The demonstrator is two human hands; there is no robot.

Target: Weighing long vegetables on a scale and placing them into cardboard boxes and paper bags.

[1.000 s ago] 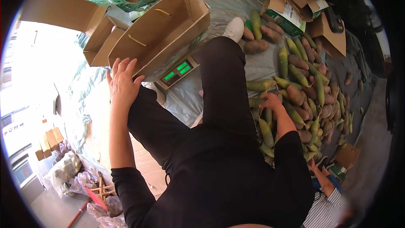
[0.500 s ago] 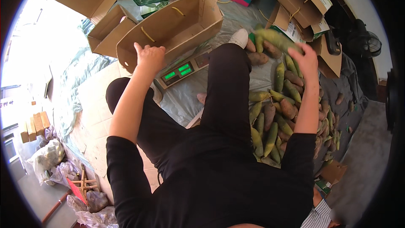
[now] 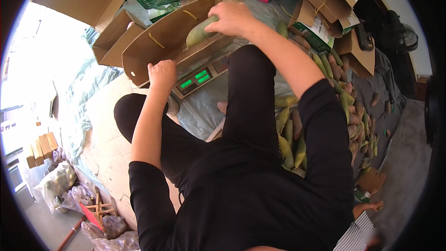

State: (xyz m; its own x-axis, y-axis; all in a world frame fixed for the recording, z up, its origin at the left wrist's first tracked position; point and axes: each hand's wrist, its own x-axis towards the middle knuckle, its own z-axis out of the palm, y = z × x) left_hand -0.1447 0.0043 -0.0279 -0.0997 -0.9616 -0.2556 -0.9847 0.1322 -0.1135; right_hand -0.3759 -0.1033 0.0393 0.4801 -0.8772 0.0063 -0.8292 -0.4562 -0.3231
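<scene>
We see the right hand (image 3: 230, 17) wrapped around one end of a long green vegetable (image 3: 199, 35), fingers pressed to its skin, its free end pointing down and left over the opening of the cardboard box (image 3: 175, 27). Whether it touches the box inside, we cannot tell. The left hand (image 3: 162, 74) is curled at the near wall's top edge; its fingertips are hidden, so we cannot tell whether they pinch the cardboard. Just below that wall we see the scale (image 3: 195, 79) with its lit green display, and to the right lies the pile of vegetables (image 3: 355, 125). We judge the step in hand to be placing this piece in the box; the next move calls for lowering it gently clear of the walls, then loosening the right fingers once it is supported.
</scene>
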